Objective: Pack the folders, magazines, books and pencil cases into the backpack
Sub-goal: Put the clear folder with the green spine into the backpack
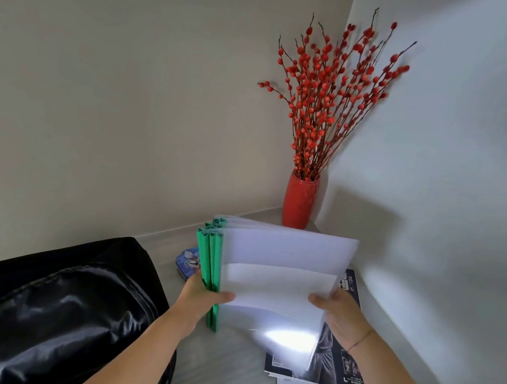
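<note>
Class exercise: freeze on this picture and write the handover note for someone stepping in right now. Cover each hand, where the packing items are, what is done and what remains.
Left hand: grip on the green spines of the folders.
Right hand: holds their opposite, clear edge. The bundle is lifted above the table.
Magazines: stacked on the table beneath the folders.
Blue pencil case: on the table behind the folders.
Backpack: left of the hands; whether it is open cannot be told.
Done: nothing visibly packed.
Left: folders, magazines and pencil case go into the backpack; no books in view.

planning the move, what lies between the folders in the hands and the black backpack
Bare grey tabletop only, in the head view, between the green-spined clear plastic folders and the shiny black fabric backpack.
</note>
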A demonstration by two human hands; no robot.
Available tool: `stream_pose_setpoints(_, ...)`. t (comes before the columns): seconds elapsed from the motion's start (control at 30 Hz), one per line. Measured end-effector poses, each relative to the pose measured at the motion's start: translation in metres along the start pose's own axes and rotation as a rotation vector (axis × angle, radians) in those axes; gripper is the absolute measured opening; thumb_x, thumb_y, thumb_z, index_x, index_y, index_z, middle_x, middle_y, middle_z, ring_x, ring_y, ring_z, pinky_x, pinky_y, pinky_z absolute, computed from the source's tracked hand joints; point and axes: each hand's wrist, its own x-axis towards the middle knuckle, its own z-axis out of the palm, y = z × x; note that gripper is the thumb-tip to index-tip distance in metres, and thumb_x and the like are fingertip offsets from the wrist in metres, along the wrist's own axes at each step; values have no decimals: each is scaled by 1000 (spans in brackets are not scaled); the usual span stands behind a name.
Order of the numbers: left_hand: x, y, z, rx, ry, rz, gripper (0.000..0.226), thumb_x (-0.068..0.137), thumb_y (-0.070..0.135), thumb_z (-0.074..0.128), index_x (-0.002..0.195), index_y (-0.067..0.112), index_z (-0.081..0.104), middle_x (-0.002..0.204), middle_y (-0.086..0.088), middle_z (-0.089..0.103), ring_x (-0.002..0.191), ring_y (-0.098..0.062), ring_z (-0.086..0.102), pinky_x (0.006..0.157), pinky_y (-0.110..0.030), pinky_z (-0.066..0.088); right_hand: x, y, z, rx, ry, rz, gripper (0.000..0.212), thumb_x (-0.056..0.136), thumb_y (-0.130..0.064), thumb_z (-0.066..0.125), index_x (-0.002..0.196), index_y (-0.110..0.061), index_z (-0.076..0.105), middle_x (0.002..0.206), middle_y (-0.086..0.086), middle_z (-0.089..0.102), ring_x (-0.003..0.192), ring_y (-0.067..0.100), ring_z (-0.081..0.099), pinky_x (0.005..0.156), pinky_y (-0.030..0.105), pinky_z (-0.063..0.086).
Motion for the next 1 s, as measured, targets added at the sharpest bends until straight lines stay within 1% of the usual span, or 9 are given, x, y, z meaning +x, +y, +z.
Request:
stream_pose_setpoints(0.13, 3, -8, 5, 64, -26, -45, 54, 67, 7, 83, 115, 10, 58, 107, -9, 68, 102, -26, 63, 81, -29, 49, 0, 18, -4, -6, 61, 65, 90, 35, -38, 93, 109, 5, 65, 117, 22, 66, 116, 35, 58, 110, 48, 35)
stream_pose_setpoints(0.23, -1, -5, 13, 117, -17, -11, 42, 77, 21, 76, 113, 16, 55, 110, -10, 65, 102, -25, 61, 74, -22, 46, 4, 26, -6, -63, 110, 93, 55, 73, -30, 74, 114, 4, 63, 125, 19, 63, 124, 31, 52, 115, 49, 28)
stream_pose_setpoints(0.3, -6, 2, 15, 151, -6, 16, 36, 80, 30, 73, 109, 19, 55, 104, -10, 65, 96, -25, 62, 71, -23, 45, 3, 21, -1, -180, 123, 68, 33, 87, -25, 63, 107, 1, 67, 111, 16, 69, 113, 30, 60, 106, 44, 41)
stream_pose_setpoints(0.37, -17, 12, 7, 146, 24, 35, 28, 82, 35, 69, 100, 17, 57, 84, -4, 61, 79, -21, 58, 62, -22, 43, -1, 6, 12, -268, 98, 0, 21, 92, -18, 57, 95, -1, 68, 89, 10, 71, 92, 28, 65, 83, 30, 53)
stream_pose_setpoints(0.43, -29, 21, -6, 130, 72, 53, 19, 85, 35, 66, 90, 19, 58, 72, 3, 55, 69, -16, 53, 55, -22, 39, -4, -8, 24, -297, 64, -64, 15, 92, -12, 56, 91, -2, 68, 79, 8, 70, 78, 25, 65, 68, 23, 54)
stream_pose_setpoints(0.5, -40, 26, -24, 109, 117, 50, 18, 87, 34, 65, 83, 19, 56, 67, 3, 50, 62, -13, 49, 54, -23, 36, -6, -19, 40, -251, 37, -76, 14, 87, -6, 58, 94, 2, 68, 80, 14, 71, 74, 28, 66, 68, 31, 56)
stream_pose_setpoints(0.67, -83, 21, -74, -41, 190, 48, 24, 87, 25, 66, 107, 14, 59, 88, -1, 64, 78, -16, 60, 68, -24, 47, -17, -16, 94, -96, -121, 23, 18, 89, 0, 52, 95, 0, 69, 81, 14, 75, 67, 23, 72, 62, 29, 59)
stream_pose_setpoints(0.87, -141, -22, -137, -146, 322, -75, 32, 85, 28, 67, 111, 13, 58, 98, -9, 66, 88, -25, 62, 80, -34, 48, -51, 33, 158, -63, -289, 203, 20, 86, -12, 60, 102, -3, 69, 90, 11, 76, 75, 21, 73, 73, 32, 58)
stream_pose_setpoints(1.0, -173, -56, -165, -156, 373, -155, 27, 85, 26, 68, 104, 10, 58, 86, -8, 62, 77, -22, 58, 67, -31, 46, -80, 67, 190, -203, -317, 225, 38, 77, -10, 70, 113, 3, 65, 98, 11, 75, 88, 23, 70, 86, 36, 55)
